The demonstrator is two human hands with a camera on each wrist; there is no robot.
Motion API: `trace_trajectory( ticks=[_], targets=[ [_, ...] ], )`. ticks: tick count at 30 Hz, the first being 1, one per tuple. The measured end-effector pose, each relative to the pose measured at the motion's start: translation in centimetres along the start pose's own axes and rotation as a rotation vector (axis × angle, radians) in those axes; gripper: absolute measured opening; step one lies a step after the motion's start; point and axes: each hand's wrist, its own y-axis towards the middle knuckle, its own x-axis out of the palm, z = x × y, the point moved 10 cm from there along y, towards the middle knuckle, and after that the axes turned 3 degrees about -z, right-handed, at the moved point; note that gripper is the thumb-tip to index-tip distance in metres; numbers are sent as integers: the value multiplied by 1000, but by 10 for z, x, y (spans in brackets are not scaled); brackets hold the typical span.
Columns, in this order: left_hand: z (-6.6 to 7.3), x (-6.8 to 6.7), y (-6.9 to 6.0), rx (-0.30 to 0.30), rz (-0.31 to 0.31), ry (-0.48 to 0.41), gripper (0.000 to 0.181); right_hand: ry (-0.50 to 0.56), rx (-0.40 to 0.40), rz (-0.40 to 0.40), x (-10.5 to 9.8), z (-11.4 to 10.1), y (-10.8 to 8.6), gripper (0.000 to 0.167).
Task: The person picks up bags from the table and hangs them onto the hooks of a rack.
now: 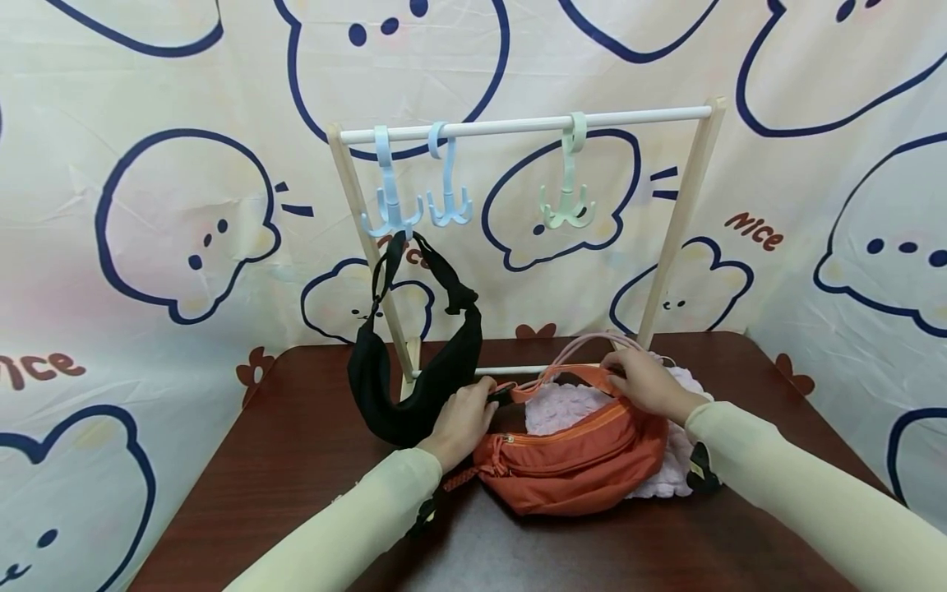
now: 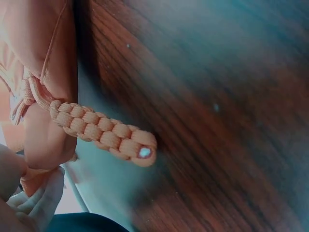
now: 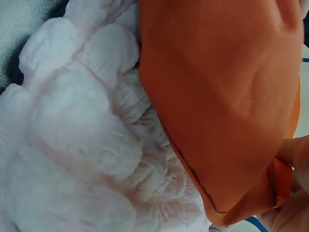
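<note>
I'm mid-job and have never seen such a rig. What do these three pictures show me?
No machine here: you see a person's left hand and right hand. The wide picture is taken from the person's head, looking forward and down; the close ones, from the left and right wrists. Each hand has a grip on an orange bag, one near each end. Behind it, partly covered, a fluffy pink item lies on a brown table. Beyond stands a rack with two blue hooks and one green hook; a black bag hangs from a blue hook.
</note>
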Motion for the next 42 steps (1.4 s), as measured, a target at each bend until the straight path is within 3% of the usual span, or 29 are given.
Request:
trace_trajectory(
  ticks=[12, 42],
  targets=[
    [6, -2, -5, 32, -7, -13, 26, 38, 8, 6, -5, 1, -7, 15],
    [22, -19, -19, 87, 63, 14, 24, 43, -1, 48, -18, 1, -26, 16]
  ],
)
